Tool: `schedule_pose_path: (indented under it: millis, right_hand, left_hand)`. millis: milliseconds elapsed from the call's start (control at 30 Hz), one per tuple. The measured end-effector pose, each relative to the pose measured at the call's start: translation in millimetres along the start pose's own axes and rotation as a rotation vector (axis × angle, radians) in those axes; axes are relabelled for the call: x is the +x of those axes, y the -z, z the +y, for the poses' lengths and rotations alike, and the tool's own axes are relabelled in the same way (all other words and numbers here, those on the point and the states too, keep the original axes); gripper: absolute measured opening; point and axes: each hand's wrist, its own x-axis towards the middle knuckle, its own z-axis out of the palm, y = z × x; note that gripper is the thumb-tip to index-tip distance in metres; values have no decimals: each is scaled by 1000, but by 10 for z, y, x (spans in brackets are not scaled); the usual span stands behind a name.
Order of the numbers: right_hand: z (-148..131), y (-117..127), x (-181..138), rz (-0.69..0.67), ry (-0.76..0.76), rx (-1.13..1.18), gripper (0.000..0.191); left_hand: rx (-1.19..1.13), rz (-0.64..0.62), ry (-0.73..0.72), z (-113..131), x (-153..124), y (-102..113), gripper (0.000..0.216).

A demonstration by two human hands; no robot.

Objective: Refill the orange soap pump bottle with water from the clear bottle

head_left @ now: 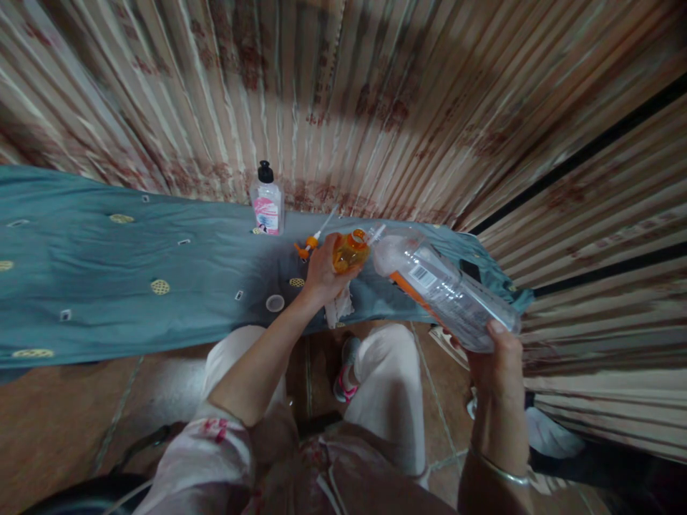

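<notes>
My left hand (322, 275) is closed around a small bottle of orange liquid (350, 250), held over the teal cloth (107, 279), with a crumpled white tissue (339, 306) hanging under the fingers. My right hand (497, 357) grips the base of a large clear plastic bottle (445, 286) with an orange label. That bottle is tipped, its neck pointing at the small bottle's mouth. An orange pump head with a white tube (311, 243) lies on the cloth just behind my left hand.
A clear bottle with a pink label and black cap (267, 202) stands at the cloth's far edge. A small round white cap (275, 303) lies near the front edge. Striped curtains (376, 100) hang behind and to the right. My knees and tiled floor are below.
</notes>
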Motion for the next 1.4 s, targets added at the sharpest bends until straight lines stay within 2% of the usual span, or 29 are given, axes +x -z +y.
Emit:
schedule_pose_path:
  millis: [367, 700, 1000, 1400]
  right_hand:
    - [-12, -9, -2, -34, 16, -5, 46]
    - [-11, -4, 6, 14, -19, 17, 48]
    - [-6, 4, 4, -33, 15, -5, 51]
    - [-15, -9, 14, -7, -8, 31, 46]
  left_hand:
    - [6, 1, -5, 3, 3, 6, 61]
    - [-3, 2, -9, 18, 8, 14, 61]
    - [18, -5, 13, 2, 0, 7, 63]
    - [7, 6, -3, -1, -2, 3, 61]
